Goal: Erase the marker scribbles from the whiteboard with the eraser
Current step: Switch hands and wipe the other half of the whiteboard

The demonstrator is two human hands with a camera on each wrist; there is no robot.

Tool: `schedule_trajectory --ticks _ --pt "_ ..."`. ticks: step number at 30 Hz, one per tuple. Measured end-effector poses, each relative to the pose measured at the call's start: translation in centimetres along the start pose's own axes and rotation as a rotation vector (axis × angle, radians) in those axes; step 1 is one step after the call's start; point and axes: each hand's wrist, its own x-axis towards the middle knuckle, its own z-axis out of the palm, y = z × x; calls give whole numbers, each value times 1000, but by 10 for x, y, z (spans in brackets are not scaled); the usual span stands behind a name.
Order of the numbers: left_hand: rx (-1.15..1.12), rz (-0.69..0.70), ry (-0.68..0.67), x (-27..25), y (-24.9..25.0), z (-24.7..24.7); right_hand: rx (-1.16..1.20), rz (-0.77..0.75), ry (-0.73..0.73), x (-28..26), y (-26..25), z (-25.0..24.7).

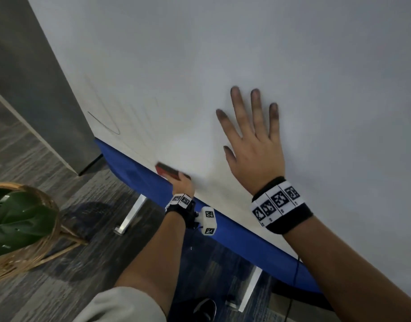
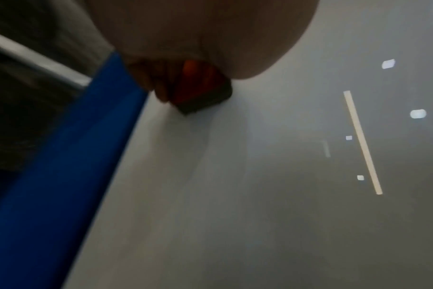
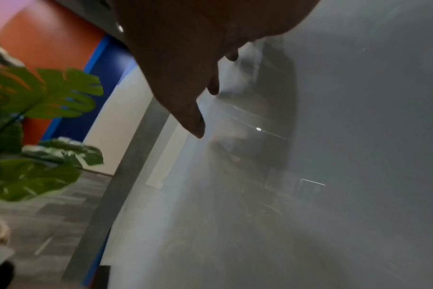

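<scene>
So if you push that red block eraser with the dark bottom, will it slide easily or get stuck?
The red block eraser with the dark pad probably slides easily: the glossy white whiteboard mirrors lights in the left wrist view. It looks stiff, keeping its boxy shape in the left hand. Probably light, since only the fingers hold it.

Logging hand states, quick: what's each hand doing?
Left hand: grips the eraser against the whiteboard.
Right hand: open, flat on the whiteboard.
</scene>
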Motion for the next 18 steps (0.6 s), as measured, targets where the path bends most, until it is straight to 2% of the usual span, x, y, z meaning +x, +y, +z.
schedule_trajectory --ticks 1,4,6,7,9,12,14,16,18 --pt "-23 -62 -22 3 -1 0 -15 -8 -6 -5 -1 5" --pt "-58 -117 4 22 15 -1 -44 -9 -8 -11 -6 10" --pt "-40 -88 5 24 38 -10 5 -2 7 -5 -10 4" --pt "-9 -23 8 22 53 -16 30 -15 19 5 -11 0" --pt "-4 199 73 17 83 -29 35 -40 55 35 -9 -11" --pt "-27 618 142 -6 135 -49 23 -12 98 81 -11 -30" --pt "15 877 137 -22 158 -57 30 28 76 95 -23 -37" --pt "91 971 121 -21 160 -60 39 58 54 97 -34 -38" --pt "125 881 135 -4 142 -60 37 74 38 94 -39 -33"
